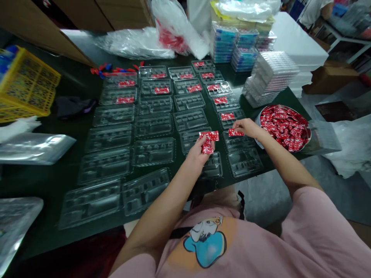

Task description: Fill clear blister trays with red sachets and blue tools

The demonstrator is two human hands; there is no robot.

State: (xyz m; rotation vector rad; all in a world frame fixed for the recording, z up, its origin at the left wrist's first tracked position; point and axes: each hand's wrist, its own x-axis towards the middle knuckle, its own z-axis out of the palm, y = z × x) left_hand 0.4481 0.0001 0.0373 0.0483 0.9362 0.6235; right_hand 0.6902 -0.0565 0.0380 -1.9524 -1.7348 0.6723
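Several small red-and-white printed packets are gripped in my left hand, above the column of trays left of the rightmost one. My right hand pinches one red packet over a clear plastic tray in the rightmost column. Just above it, a tray holds a red packet. Rows of clear compartment trays cover the dark green table, and those toward the back each carry one red packet. A round tub heaped with loose red packets stands right of my right hand.
Stacked clear trays stand behind the tub. Stacks of blue-tinted packs and plastic bags line the back. Red and blue pieces lie at the back left. A yellow crate is far left. Another person is at the far right.
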